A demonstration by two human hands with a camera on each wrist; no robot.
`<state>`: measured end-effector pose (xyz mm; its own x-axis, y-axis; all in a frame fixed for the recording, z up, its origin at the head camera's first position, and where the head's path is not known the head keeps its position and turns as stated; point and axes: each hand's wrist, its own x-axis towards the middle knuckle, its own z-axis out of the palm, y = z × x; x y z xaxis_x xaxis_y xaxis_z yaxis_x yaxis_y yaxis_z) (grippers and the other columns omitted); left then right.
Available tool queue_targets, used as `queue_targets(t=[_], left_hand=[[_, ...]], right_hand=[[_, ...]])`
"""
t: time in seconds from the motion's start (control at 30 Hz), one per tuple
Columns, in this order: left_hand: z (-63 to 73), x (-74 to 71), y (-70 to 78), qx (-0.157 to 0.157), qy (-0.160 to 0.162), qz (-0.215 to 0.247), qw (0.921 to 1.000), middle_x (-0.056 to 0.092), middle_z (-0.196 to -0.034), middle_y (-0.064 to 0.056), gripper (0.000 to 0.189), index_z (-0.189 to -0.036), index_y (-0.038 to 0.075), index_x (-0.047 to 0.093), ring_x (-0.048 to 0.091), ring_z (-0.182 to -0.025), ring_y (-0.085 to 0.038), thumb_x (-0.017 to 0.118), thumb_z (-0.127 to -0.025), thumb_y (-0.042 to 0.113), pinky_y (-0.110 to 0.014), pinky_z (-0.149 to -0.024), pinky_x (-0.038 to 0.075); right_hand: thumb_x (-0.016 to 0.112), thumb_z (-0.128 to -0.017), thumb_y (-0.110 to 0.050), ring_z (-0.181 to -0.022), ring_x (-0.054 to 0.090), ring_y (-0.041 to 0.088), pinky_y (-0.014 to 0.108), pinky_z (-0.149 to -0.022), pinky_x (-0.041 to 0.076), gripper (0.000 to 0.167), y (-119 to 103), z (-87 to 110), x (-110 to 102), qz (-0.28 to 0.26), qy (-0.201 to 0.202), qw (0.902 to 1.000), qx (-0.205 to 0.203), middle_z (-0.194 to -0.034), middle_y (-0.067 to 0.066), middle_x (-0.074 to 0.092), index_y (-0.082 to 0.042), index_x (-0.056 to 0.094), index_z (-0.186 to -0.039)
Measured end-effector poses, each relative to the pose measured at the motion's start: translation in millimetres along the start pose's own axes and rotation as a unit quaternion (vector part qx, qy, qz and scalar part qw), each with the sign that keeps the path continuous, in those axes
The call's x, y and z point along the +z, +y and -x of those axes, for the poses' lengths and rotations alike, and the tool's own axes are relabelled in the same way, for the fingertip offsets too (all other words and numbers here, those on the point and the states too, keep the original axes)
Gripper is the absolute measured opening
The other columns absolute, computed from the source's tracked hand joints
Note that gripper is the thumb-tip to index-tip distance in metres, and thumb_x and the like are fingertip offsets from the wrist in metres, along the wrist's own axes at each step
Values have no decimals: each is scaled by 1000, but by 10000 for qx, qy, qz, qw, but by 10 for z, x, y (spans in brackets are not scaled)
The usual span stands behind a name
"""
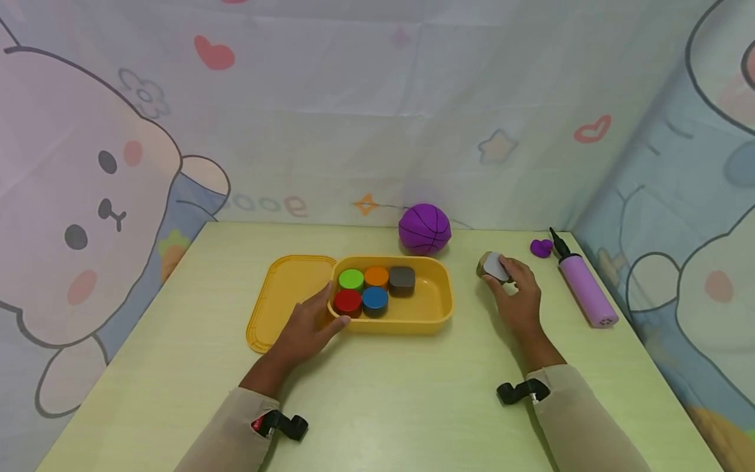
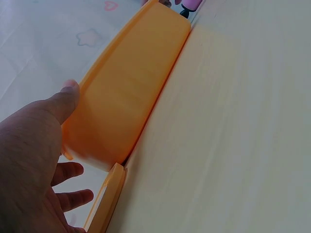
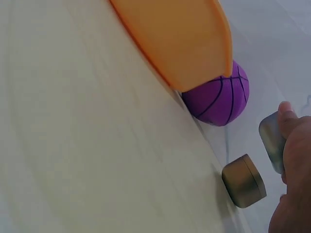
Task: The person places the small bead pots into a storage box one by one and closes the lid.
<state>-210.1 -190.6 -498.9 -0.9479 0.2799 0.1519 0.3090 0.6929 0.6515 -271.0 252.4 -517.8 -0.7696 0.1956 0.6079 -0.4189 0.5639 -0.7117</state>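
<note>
While the lid (image 1: 268, 305) lies flat just beside the box's left end, the left hand (image 1: 303, 328), fingers spread, has its thumb at the rim of the box (image 1: 435, 295). Inside, toward the left, sit red (image 1: 348, 303), green (image 1: 351, 280), blue (image 1: 375, 301), orange (image 1: 376, 278) and dark grey (image 1: 402, 280) pieces. Just behind the box is a purple ball (image 1: 425, 229). Farther right, a brownish tin (image 3: 243, 182) stands on the table (image 1: 377, 393); above it, apart, the right hand (image 1: 520, 298) pinches a grey piece (image 3: 272, 138). Beyond lie a purple heart (image 1: 541, 248) and pump (image 1: 588, 292).
</note>
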Motion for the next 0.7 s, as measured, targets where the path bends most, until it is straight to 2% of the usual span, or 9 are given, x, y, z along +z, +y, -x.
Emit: queue_targets(t=[0.17, 0.27, 0.37, 0.47, 0.53, 0.7], left_hand=[[2, 0, 12, -2, 8, 34, 10000, 32, -179, -11, 90, -175, 10, 23, 32, -167, -41, 68, -107, 48, -82, -129, 13], [1, 0, 17, 31, 35, 69, 10000, 32, -179, -12, 89, -174, 9, 24, 32, -166, -41, 69, -107, 47, -83, -128, 12], [3, 2, 20, 27, 40, 82, 10000, 32, -179, -11, 89, -174, 9, 24, 32, -166, -41, 69, -107, 47, -83, -128, 12], [3, 12, 16, 31, 43, 49, 10000, 32, -179, -11, 90, -174, 9, 24, 32, -166, -41, 69, -107, 48, -83, -128, 12], [0, 15, 14, 55, 58, 10, 10000, 33, -179, -12, 90, -174, 9, 24, 33, -166, -41, 69, -107, 48, -83, -127, 13], [6, 9, 10, 51, 53, 54, 10000, 33, -179, -12, 90, -174, 9, 24, 33, -166, -42, 70, -106, 47, -83, -128, 13]], right_hand=[[84, -92, 2, -130, 63, 47, 2, -106, 39, 57, -73, 26, 65, -237, -213, 9990, -307, -145, 33, 62, 2, 67, -146], [83, -93, 3, -137, 60, 51, -1, -112, 36, 58, -116, 34, 85, -380, -353, 9976, -468, -148, 33, 60, 3, 65, -148], [83, -93, 2, -138, 60, 50, 4, -108, 42, 60, -163, 46, 84, -443, -461, 9971, -417, -151, 32, 59, 2, 64, -150], [83, -94, 1, -138, 60, 46, 18, -100, 47, 61, -207, 48, 71, -423, -561, 9971, -305, -153, 30, 59, 0, 63, -151], [83, -94, 0, -138, 60, 44, 22, -96, 47, 61, -236, 40, 69, -466, -634, 9964, -316, -154, 28, 59, -1, 63, -152], [81, -97, -3, -134, 62, 37, 30, -99, 48, 60, -330, 47, 99, -585, -950, 9933, -296, -154, 24, 60, -3, 62, -154]])
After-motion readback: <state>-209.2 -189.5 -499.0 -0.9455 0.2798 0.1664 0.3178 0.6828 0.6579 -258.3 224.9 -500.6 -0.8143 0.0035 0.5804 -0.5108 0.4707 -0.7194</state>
